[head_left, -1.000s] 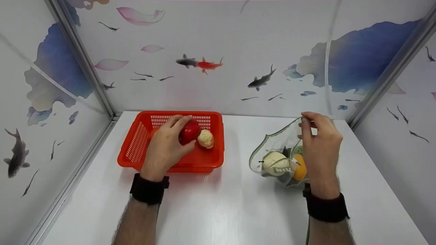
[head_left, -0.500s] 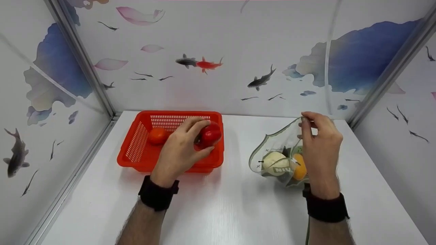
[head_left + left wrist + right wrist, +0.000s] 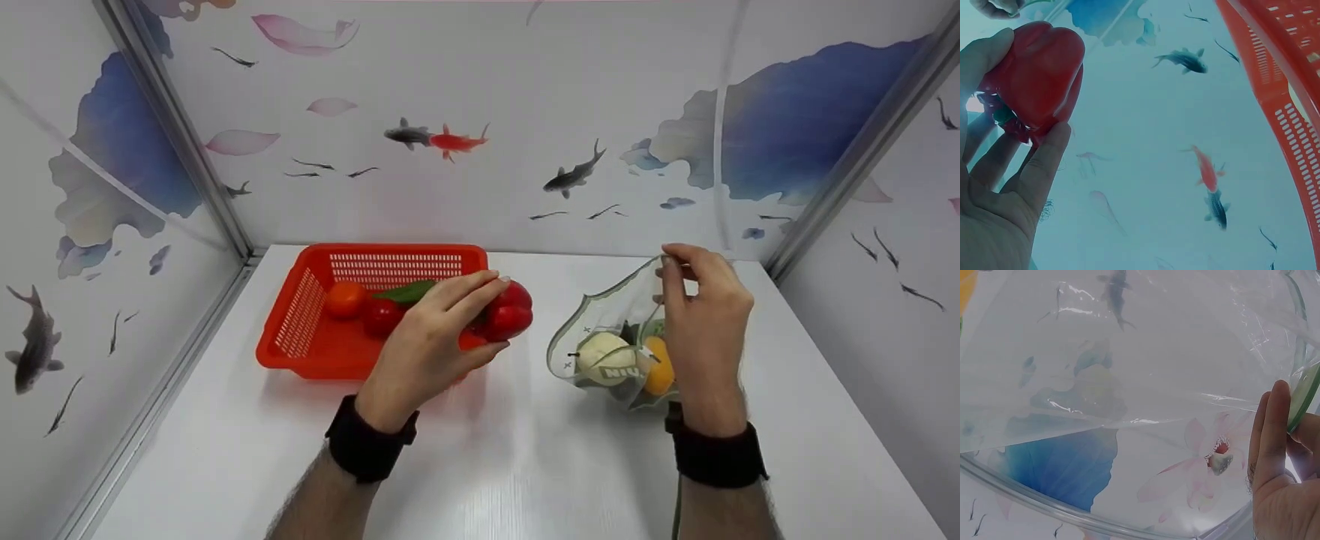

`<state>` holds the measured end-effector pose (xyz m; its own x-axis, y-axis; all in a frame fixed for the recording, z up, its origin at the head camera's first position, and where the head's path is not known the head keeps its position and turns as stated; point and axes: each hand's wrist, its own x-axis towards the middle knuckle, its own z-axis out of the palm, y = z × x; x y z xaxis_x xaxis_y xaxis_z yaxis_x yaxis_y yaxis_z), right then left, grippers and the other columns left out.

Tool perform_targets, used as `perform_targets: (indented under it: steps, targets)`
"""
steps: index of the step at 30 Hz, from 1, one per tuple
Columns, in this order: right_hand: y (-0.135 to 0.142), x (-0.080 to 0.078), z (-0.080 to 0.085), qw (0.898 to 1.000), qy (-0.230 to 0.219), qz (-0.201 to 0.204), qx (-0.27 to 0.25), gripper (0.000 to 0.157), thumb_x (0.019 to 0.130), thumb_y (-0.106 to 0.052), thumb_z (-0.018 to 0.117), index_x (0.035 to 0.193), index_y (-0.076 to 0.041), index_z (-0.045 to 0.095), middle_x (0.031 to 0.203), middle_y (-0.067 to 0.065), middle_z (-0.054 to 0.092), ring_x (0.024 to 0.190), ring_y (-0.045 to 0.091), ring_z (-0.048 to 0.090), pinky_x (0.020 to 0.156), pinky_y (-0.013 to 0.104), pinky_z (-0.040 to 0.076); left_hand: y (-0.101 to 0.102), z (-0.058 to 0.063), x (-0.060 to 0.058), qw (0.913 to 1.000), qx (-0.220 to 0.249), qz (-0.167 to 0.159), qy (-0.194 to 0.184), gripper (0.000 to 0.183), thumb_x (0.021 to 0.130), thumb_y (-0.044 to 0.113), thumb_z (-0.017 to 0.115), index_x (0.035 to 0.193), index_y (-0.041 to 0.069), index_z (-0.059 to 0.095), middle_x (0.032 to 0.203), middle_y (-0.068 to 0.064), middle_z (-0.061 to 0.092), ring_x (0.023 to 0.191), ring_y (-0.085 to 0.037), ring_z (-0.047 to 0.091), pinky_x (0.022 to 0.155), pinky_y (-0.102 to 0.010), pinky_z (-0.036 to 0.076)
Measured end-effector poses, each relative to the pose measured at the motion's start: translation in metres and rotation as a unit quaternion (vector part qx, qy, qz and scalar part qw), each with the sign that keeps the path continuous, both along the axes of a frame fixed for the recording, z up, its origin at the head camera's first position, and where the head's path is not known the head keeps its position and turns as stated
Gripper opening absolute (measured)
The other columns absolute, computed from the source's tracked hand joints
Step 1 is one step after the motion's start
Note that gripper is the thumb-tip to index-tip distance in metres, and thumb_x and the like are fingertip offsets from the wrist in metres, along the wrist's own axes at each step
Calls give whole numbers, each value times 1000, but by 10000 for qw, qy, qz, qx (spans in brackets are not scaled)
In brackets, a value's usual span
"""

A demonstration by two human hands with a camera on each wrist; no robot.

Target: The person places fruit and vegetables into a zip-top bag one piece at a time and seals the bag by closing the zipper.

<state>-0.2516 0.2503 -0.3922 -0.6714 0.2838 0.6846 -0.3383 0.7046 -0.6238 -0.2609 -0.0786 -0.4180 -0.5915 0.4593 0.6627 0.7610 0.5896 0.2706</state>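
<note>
My left hand [image 3: 431, 330] grips a red bell pepper [image 3: 511, 310] between thumb and fingers, over the right rim of the red basket [image 3: 289, 364]. In the left wrist view, the green stem end of the pepper [image 3: 1044, 73] faces the palm. My right hand [image 3: 706, 330] pinches the green-edged rim of a clear bag [image 3: 600, 315] and holds its mouth up. Inside the bag lie a pale round item [image 3: 606, 357] with a thin dark stem, a yellow-orange fruit [image 3: 660, 366] and something green, partly hidden by the hand.
In the basket are an orange round fruit [image 3: 346, 300], a red round fruit [image 3: 382, 316] and a green leaf-shaped item [image 3: 407, 292]. White panels printed with fish stand behind and beside the white table [image 3: 480, 480]. Each wrist wears a black band [image 3: 367, 441].
My left hand has carried the bell pepper rightward, from above the basket's middle to past its right rim. The orange and red fruits have come into sight. My right hand stays put.
</note>
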Motion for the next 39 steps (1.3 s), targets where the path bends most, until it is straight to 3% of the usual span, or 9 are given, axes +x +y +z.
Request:
perform_targets:
  steps: [6, 8, 12, 16, 24, 30, 33, 39]
  targets:
    - [0, -1, 1, 10000, 7, -8, -21, 22, 118, -3, 69, 134, 0, 83, 121, 21, 81, 100, -10, 68, 75, -3, 52, 18, 6, 4, 9993, -89, -264, 241, 74, 95, 27, 102, 161, 16, 70, 160, -9, 74, 148, -29, 72, 117, -46, 69]
    - [0, 0, 1, 10000, -10, -20, -23, 22, 117, -3, 69, 133, 0, 83, 121, 21, 81, 101, -12, 66, 75, -3, 52, 26, 8, 4, 9988, -106, -409, 248, 74, 95, 27, 102, 161, 15, 70, 162, -9, 74, 149, -29, 72, 117, -44, 68]
    - [0, 0, 1, 10000, -30, 6, -29, 22, 117, -3, 69, 134, 1, 83, 122, 22, 80, 105, 13, 79, 76, -4, 51, 41, 10, 4, 9974, -173, -659, 218, 74, 96, 28, 101, 162, 14, 69, 165, -9, 72, 150, -28, 72, 120, -39, 66]
    - [1, 0, 1, 10000, -13, 17, -9, 22, 117, -4, 69, 134, 1, 83, 122, 23, 79, 108, 34, 82, 77, -6, 49, 56, 9, 3, 9961, -272, -818, 210, 75, 97, 30, 100, 164, 13, 68, 166, -9, 71, 152, -28, 71, 122, -38, 64]
    - [1, -2, 1, 9998, 117, -138, 120, 21, 117, -6, 70, 130, 0, 84, 113, 23, 81, 99, 39, 80, 73, -6, 44, 84, 2, 0, 9938, -448, -1003, 183, 74, 101, 32, 96, 167, 18, 65, 168, -8, 69, 156, -26, 68, 123, -34, 63]
    - [3, -2, 1, 9993, 182, -249, 229, 21, 117, -8, 68, 128, -1, 85, 108, 23, 82, 92, 39, 78, 79, 1, 41, 109, -8, -3, 9902, -820, -983, 564, 75, 102, 29, 96, 169, 21, 63, 170, -6, 67, 157, -25, 65, 121, -32, 63]
    - [3, 0, 2, 9998, 47, -169, 130, 21, 118, -8, 69, 128, -2, 85, 111, 22, 83, 89, 31, 75, 75, 3, 41, 119, -14, -5, 9858, -1149, -798, 931, 74, 103, 30, 94, 170, 22, 63, 172, -4, 66, 159, -23, 64, 121, -31, 63]
    - [4, 4, 5, 9990, -335, 140, -248, 21, 119, -8, 69, 132, -5, 85, 120, 17, 83, 84, -4, 64, 64, 8, 45, 134, -30, -9, 9718, -1748, -341, 1547, 66, 106, 27, 91, 168, 29, 66, 171, 3, 69, 162, -19, 61, 118, -31, 64]
